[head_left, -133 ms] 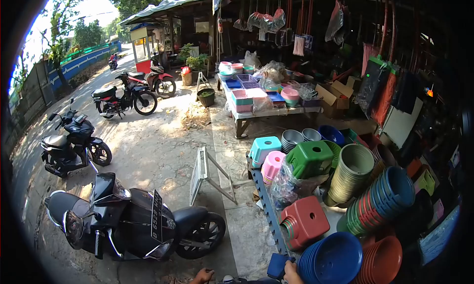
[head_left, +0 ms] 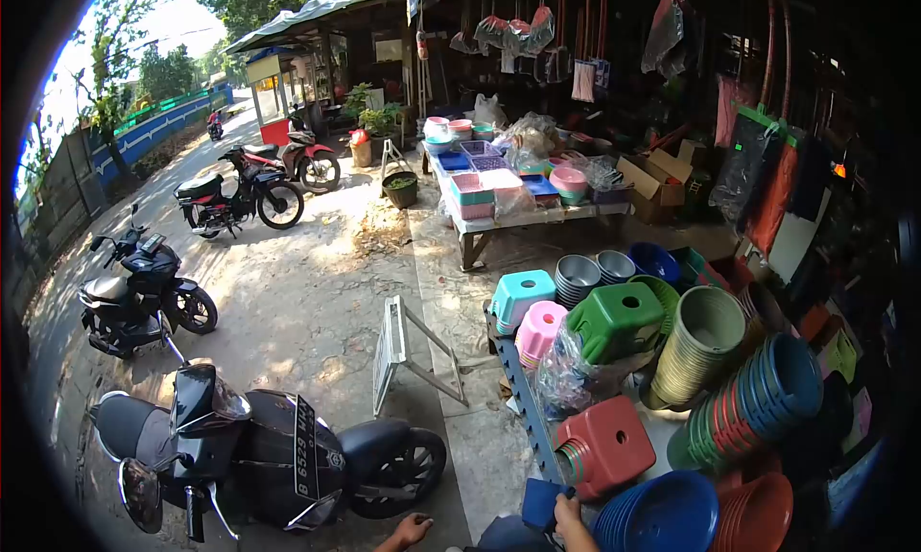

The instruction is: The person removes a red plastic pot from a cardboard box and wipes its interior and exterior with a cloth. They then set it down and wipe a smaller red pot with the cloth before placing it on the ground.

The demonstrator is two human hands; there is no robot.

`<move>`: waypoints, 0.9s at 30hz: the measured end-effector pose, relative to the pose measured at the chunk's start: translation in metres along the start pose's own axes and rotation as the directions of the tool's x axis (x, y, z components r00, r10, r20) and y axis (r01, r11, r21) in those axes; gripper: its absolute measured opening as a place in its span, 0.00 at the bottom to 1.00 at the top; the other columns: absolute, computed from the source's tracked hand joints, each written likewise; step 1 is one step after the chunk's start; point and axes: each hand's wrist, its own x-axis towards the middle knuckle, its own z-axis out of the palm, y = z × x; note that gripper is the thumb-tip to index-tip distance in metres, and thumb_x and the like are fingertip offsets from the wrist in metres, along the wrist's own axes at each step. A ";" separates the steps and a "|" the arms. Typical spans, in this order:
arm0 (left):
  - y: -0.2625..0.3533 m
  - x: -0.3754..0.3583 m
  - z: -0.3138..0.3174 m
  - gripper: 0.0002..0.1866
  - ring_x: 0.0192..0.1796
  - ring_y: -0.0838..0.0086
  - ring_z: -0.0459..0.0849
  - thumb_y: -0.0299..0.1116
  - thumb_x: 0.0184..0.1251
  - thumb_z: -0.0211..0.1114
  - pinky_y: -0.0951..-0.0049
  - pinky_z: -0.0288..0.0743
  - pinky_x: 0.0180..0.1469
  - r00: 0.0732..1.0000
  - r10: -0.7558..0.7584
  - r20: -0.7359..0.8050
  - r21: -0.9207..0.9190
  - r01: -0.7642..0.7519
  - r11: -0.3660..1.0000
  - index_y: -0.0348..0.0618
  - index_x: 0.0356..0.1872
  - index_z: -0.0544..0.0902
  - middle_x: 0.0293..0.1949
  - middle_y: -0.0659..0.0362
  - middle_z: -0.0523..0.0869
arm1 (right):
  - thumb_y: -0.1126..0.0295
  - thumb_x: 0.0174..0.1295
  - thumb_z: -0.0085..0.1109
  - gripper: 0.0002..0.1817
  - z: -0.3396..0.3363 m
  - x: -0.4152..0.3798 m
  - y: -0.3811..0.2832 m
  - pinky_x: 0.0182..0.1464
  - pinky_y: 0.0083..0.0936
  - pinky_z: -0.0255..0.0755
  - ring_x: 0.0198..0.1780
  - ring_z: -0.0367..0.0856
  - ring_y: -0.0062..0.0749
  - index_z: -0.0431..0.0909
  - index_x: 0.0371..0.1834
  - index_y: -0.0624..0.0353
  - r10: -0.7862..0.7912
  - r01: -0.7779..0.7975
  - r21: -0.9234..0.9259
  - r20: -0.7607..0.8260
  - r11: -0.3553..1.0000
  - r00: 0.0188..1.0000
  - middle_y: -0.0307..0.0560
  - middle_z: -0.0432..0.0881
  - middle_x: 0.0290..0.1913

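Observation:
At the bottom edge, my right hand (head_left: pixel 570 516) is closed on a small dark blue object (head_left: pixel 542 503) with flat sides; I cannot make out its kind. Right beside this hand is a stack of blue plastic buckets (head_left: pixel 667 516). Just above it sits a stack of red plastic stools (head_left: pixel 606 444). My left hand (head_left: pixel 413 530) is low in the view, below the front wheel of a parked black motorbike (head_left: pixel 273 446). Its fingers are curled in, with nothing visible in them.
A dark slatted rack edge (head_left: pixel 528 413) borders the stacked goods: green stool (head_left: pixel 614 322), pink stools (head_left: pixel 540 329), beige buckets (head_left: pixel 696 336), orange-red buckets (head_left: pixel 758 512). A folding sign stand (head_left: pixel 393 351) stands on the pavement. Behind is a table (head_left: pixel 480 228) of baskets.
The view has tilted slightly, so the nearby goods appear lower and farther right. My left hand shows higher in the frame. My right hand keeps hold of the dark blue object.

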 end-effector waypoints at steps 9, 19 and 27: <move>0.196 0.190 -0.032 0.22 0.55 0.66 0.82 0.37 0.70 0.63 0.69 0.74 0.59 0.979 0.200 -0.039 -0.245 -0.204 0.948 0.32 0.58 0.75 0.52 0.49 0.84 | 0.69 0.58 0.53 0.16 0.147 0.140 -0.174 0.51 0.35 0.73 0.47 0.82 0.40 0.78 0.46 0.68 -0.083 0.091 -0.058 0.123 0.994 0.989 0.53 0.83 0.43; 0.444 0.316 -0.134 0.20 0.45 0.71 0.84 0.36 0.71 0.63 0.72 0.77 0.49 0.953 0.196 -0.230 -0.298 -0.261 0.918 0.34 0.58 0.75 0.48 0.50 0.84 | 0.67 0.57 0.57 0.20 0.316 0.253 -0.396 0.52 0.34 0.72 0.47 0.81 0.40 0.75 0.50 0.68 -0.200 0.247 -0.213 0.220 0.945 0.955 0.53 0.82 0.44; 0.645 0.356 -0.222 0.19 0.47 0.72 0.84 0.39 0.74 0.58 0.71 0.74 0.47 0.943 0.249 -0.223 -0.506 -0.330 0.797 0.42 0.60 0.74 0.55 0.56 0.83 | 0.60 0.58 0.59 0.21 0.379 0.319 -0.467 0.48 0.32 0.72 0.45 0.80 0.36 0.78 0.44 0.70 -0.157 0.165 -0.008 0.267 0.986 0.951 0.52 0.83 0.43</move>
